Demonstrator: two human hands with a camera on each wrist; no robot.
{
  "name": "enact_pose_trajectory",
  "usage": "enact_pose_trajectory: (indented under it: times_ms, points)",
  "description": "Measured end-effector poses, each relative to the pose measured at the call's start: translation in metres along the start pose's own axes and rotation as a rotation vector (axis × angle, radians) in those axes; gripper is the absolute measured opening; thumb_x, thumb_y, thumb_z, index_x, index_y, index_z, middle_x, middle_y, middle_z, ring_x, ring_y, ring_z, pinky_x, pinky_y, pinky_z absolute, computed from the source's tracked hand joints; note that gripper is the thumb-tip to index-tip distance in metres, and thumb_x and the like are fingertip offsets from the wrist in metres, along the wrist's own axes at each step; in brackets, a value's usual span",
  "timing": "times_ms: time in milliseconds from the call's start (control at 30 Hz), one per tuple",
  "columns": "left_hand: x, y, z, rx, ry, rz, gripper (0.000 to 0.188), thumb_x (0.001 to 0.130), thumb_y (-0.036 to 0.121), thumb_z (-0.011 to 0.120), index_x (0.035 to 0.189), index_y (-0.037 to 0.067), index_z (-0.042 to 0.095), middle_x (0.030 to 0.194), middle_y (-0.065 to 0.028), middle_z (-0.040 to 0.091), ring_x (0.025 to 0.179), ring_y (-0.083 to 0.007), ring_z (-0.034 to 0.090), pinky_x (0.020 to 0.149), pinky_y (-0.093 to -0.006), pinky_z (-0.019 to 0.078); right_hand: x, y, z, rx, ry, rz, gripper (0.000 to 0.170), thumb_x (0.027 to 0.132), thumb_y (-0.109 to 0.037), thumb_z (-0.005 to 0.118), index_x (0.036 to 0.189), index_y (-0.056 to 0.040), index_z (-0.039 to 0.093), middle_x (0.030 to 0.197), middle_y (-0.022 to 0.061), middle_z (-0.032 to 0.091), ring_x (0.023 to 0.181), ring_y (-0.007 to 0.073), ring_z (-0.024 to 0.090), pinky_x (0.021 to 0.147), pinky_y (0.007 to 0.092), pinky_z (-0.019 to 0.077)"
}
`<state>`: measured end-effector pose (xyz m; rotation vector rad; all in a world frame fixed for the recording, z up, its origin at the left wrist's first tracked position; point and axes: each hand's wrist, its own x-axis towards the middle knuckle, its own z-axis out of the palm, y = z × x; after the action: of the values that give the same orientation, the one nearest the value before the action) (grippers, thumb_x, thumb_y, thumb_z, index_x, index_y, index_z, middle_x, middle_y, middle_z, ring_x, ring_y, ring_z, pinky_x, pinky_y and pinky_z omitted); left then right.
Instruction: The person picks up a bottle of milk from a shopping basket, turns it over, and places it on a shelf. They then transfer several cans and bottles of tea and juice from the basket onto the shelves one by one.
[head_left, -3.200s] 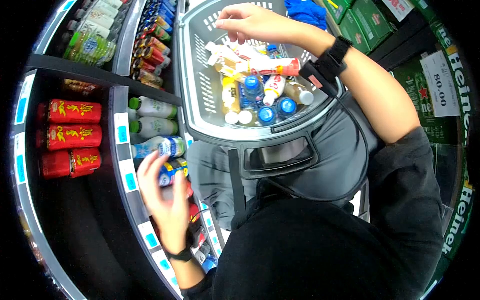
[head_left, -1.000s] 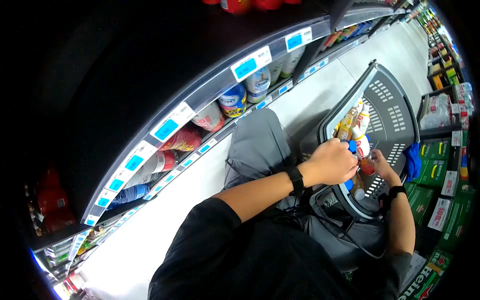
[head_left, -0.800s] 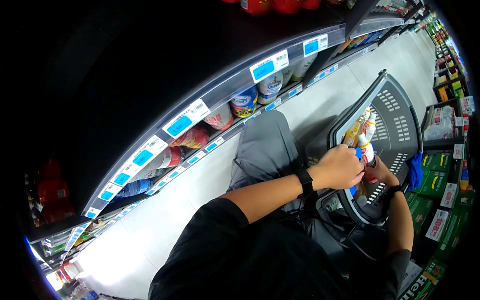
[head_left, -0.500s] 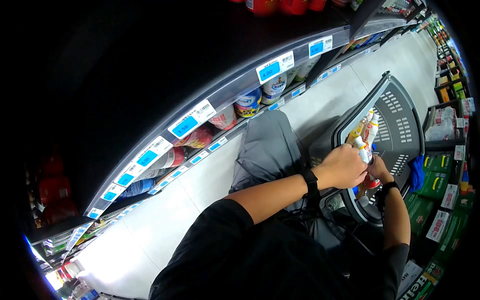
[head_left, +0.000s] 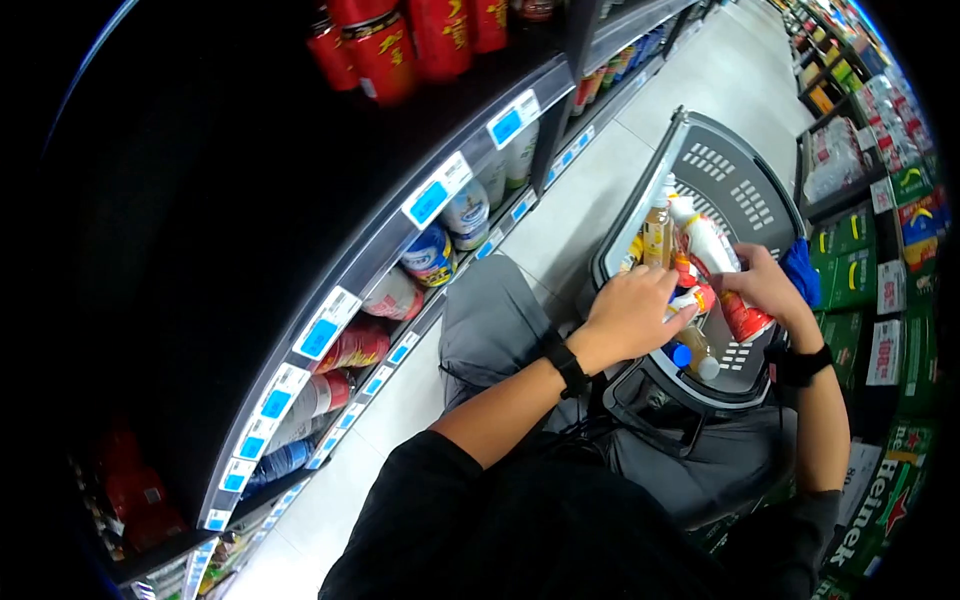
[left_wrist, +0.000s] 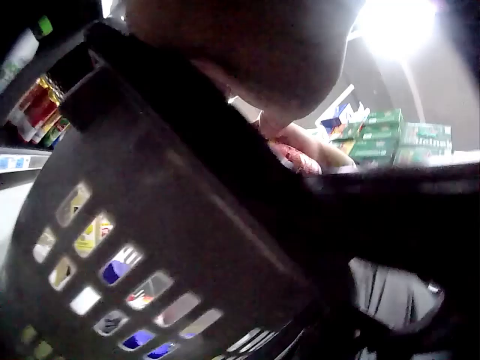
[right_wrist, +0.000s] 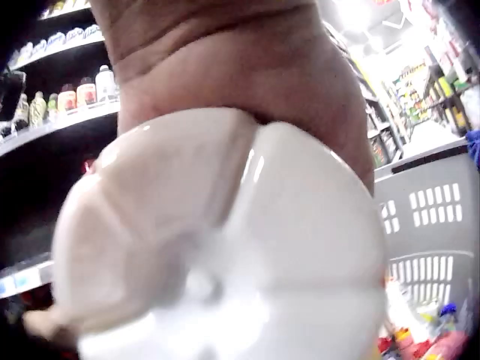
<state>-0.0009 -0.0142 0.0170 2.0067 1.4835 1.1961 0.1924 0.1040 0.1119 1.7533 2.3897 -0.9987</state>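
In the head view, my right hand (head_left: 768, 285) grips a white drink bottle with a red lower part (head_left: 745, 318) over the right side of the grey basket (head_left: 742, 180). Its pale base (right_wrist: 225, 247) fills the right wrist view. My left hand (head_left: 630, 312) reaches over the basket's near-left rim, thumb apart from the fingers. A red-and-white bottle (head_left: 693, 300) lies right at that thumb. Close by are a white bottle (head_left: 710, 245), an amber drink bottle (head_left: 656, 238) and a blue-capped bottle (head_left: 680, 354). In the left wrist view, the basket's slotted wall (left_wrist: 172, 225) hides most of the contents.
A shelf edge with price tags (head_left: 437, 188) runs along the left, with bottles below and red cans (head_left: 440, 40) above. Green beer cartons (head_left: 845, 250) line the right. A blue cloth (head_left: 800, 272) hangs at the basket's right rim. Grey-trousered legs (head_left: 500, 310) flank the basket.
The view has turned, and the basket sits further left in it. My hands have moved apart; the right-hand bottle shows more plainly. My left thumb has spread from its fingers.
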Motion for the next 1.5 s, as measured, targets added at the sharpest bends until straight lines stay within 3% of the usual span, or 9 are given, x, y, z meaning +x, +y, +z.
enact_pose_trajectory:
  times_ms: [33, 133, 300, 500, 733, 867, 967, 1100, 1500]
  points:
    - [0.003, 0.002, 0.001, -0.004, -0.014, 0.015, 0.038, 0.090, 0.036, 0.060, 0.103, 0.001, 0.062, 0.093, -0.0155, 0.065, 0.090, -0.0342, 0.062, 0.078, -0.0432, 0.0495, -0.018, -0.031, -0.008, 0.053, 0.022, -0.023, 0.050, 0.070, -0.026, 0.077, 0.104, 0.0090, 0.065, 0.085, 0.0127, 0.068, 0.074, 0.0179, 0.064, 0.069, 0.0330, 0.0516]
    - [0.017, 0.013, 0.000, -1.092, 0.002, -0.125, 0.037, 0.099, 0.027, 0.055, 0.121, -0.003, 0.050, 0.118, -0.0127, 0.061, 0.111, -0.0242, 0.060, 0.092, -0.0357, 0.0481, -0.047, -0.060, -0.003, 0.285, 0.069, -0.267, 0.050, 0.078, -0.026, 0.078, 0.110, 0.0078, 0.061, 0.096, 0.0101, 0.066, 0.087, 0.0151, 0.061, 0.078, 0.0293, 0.0500]
    - [0.005, 0.039, -0.060, -1.496, 0.060, -0.394, 0.029, 0.097, 0.020, 0.054, 0.118, 0.000, 0.049, 0.097, -0.0130, 0.064, 0.081, -0.0238, 0.070, 0.071, -0.0368, 0.0604, -0.061, -0.092, 0.010, 0.733, 0.042, -0.259, 0.025, 0.097, -0.026, 0.061, 0.108, -0.0036, 0.064, 0.082, -0.0011, 0.061, 0.070, 0.0043, 0.056, 0.059, 0.0192, 0.0448]
    - [-0.018, 0.028, -0.117, -1.597, 0.164, -0.624, 0.034, 0.096, 0.025, 0.057, 0.116, 0.000, 0.048, 0.086, -0.0130, 0.062, 0.067, -0.0269, 0.069, 0.060, -0.0388, 0.0593, -0.037, -0.044, 0.031, 0.774, 0.151, -0.363, 0.021, 0.097, -0.022, 0.059, 0.102, -0.0022, 0.063, 0.080, -0.0002, 0.061, 0.068, 0.0052, 0.055, 0.060, 0.0202, 0.0442]
    - [-0.031, 0.022, -0.231, -1.651, 0.363, -0.644, 0.065, 0.092, 0.059, 0.056, 0.114, -0.003, 0.056, 0.092, -0.0200, 0.066, 0.079, -0.0306, 0.069, 0.076, -0.0393, 0.0590, -0.053, -0.059, 0.036, 0.637, 0.217, -0.409, 0.019, 0.097, -0.018, 0.059, 0.098, 0.0006, 0.063, 0.073, -0.0008, 0.059, 0.067, 0.0051, 0.052, 0.060, 0.0216, 0.0415]
    - [-0.044, 0.018, -0.287, -1.556, 0.559, -0.653, 0.070, 0.091, 0.050, 0.063, 0.131, -0.006, 0.047, 0.099, -0.0167, 0.065, 0.088, -0.0273, 0.065, 0.083, -0.0390, 0.0554, -0.059, -0.066, 0.036, 0.505, 0.230, -0.463, 0.020, 0.096, -0.017, 0.059, 0.096, 0.0029, 0.061, 0.067, 0.0010, 0.054, 0.063, 0.0053, 0.047, 0.056, 0.0238, 0.0372]
    - [-0.047, 0.013, -0.310, -1.472, 0.589, -0.661, 0.046, 0.093, 0.038, 0.063, 0.110, -0.004, 0.056, 0.090, -0.0138, 0.067, 0.083, -0.0280, 0.069, 0.079, -0.0405, 0.0580, -0.064, -0.067, 0.033, 0.407, 0.217, -0.455, 0.019, 0.095, -0.017, 0.059, 0.096, 0.0024, 0.061, 0.066, 0.0050, 0.054, 0.061, 0.0090, 0.049, 0.056, 0.0275, 0.0388]
    - [-0.039, 0.012, -0.317, -1.299, 0.765, -0.663, 0.044, 0.091, 0.030, 0.066, 0.119, 0.000, 0.050, 0.101, -0.0127, 0.065, 0.091, -0.0259, 0.066, 0.086, -0.0423, 0.0554, -0.071, -0.070, 0.030, 0.294, 0.232, -0.447, 0.017, 0.093, -0.016, 0.060, 0.097, 0.0008, 0.062, 0.071, 0.0136, 0.061, 0.063, 0.0235, 0.059, 0.061, 0.0349, 0.0453]
    - [-0.017, -0.056, -0.354, -0.771, 0.633, -0.587, 0.035, 0.091, 0.023, 0.067, 0.117, 0.004, 0.053, 0.102, -0.0120, 0.064, 0.093, -0.0267, 0.066, 0.086, -0.0441, 0.0546, -0.070, -0.063, 0.038, 0.103, 0.266, -0.586, 0.017, 0.092, -0.019, 0.060, 0.094, -0.0032, 0.065, 0.079, 0.0154, 0.065, 0.074, 0.0339, 0.065, 0.066, 0.0412, 0.0499]
